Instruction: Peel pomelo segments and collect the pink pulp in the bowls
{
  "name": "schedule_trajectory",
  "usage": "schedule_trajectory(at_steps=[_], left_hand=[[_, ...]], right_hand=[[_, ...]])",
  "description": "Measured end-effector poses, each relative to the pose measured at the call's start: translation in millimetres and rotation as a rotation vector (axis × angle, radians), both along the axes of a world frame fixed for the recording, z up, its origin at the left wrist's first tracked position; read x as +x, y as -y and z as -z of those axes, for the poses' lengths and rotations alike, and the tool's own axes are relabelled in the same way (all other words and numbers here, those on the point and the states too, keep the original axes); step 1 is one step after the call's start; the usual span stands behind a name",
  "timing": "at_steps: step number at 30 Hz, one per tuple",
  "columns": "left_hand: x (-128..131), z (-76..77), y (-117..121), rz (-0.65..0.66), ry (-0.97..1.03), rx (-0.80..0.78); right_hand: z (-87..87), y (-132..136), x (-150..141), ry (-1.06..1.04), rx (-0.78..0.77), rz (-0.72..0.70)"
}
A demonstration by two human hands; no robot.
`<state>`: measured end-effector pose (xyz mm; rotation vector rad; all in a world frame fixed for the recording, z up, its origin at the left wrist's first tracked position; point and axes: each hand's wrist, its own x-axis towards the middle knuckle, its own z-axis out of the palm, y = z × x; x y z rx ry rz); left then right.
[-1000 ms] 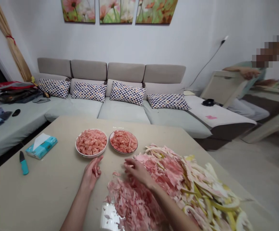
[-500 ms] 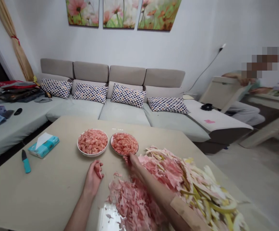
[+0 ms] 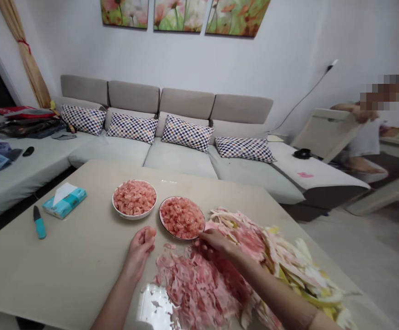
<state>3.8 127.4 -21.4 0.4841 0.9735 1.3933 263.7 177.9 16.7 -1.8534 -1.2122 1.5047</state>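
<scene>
From my end: the right hand (image 3: 213,244) is at the near-right rim of the plate (image 3: 165,225), fingers bent, partly closed; whether they grip it or merely touch, I can't tell. I'd want fingertips under that rim and the plate level, so the heaped pieces (image 3: 182,216) don't spill. And the left hand (image 3: 140,251), curled closed on what looks like a pink chunk (image 3: 150,233), sits just left of the plate's near side, apart from it.

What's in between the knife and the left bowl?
The tissue pack lies between the knife and the left bowl, closer to the knife; the head view shows it.
</scene>
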Motion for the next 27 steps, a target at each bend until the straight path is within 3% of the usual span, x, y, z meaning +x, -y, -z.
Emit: schedule_trajectory(at_steps=[5, 8, 9, 12, 16, 19, 27], left_hand=[[5, -6.2, 4, 0.046, -0.072, 0.094], [9, -12.4, 9, 0.081, -0.123, 0.131], [10, -14.4, 11, 0.096, -0.134, 0.146], [12, -19.3, 14, 0.155, -0.054, 0.144], [13, -22.9, 15, 0.278, 0.243, 0.105], [13, -25.1, 16, 0.347, 0.352, 0.126], [15, -29.0, 20, 0.215, 0.194, 0.222]], right_hand=[[-14.5, 31, -6, 0.119, 0.231, -0.15], [-18.4, 52, -30, 0.103, 0.382, -0.177], [-19.5, 57, -39, 0.091, 0.497, -0.213], [-25.1, 61, -66, 0.039, 0.661, -0.279], [-36.4, 52, -86, -0.048, 0.694, -0.296], [-42.8, 46, -94, -0.104, 0.676, -0.314], [-49.8, 48, -109, -0.041, 0.701, -0.292]])
